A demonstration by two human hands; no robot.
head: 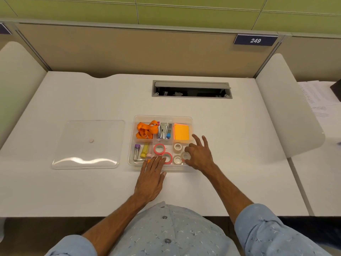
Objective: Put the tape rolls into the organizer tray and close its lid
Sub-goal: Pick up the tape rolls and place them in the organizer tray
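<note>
A clear organizer tray (191, 120) sits mid-desk. Two pink tape rolls (159, 148) (168, 158) lie in its front middle compartment. Three clear tape rolls (178, 146) (177, 159) (185, 155) lie in the front right compartment. My left hand (151, 176) rests flat at the tray's front edge, fingertips touching the nearer pink roll. At the tray's right front corner, my right hand (200, 154) has spread fingers and its thumb and forefinger touch the rightmost clear roll. The clear lid (88, 145) lies flat on the desk, left of the tray.
Other compartments hold an orange lanyard (145, 130), staplers (163, 131), orange sticky notes (181, 133), and a vial and yellow tube (141, 152). An open cable hatch (191, 89) lies behind the tray. White dividers (287, 108) stand on both sides of the desk; papers (317, 97) lie far right.
</note>
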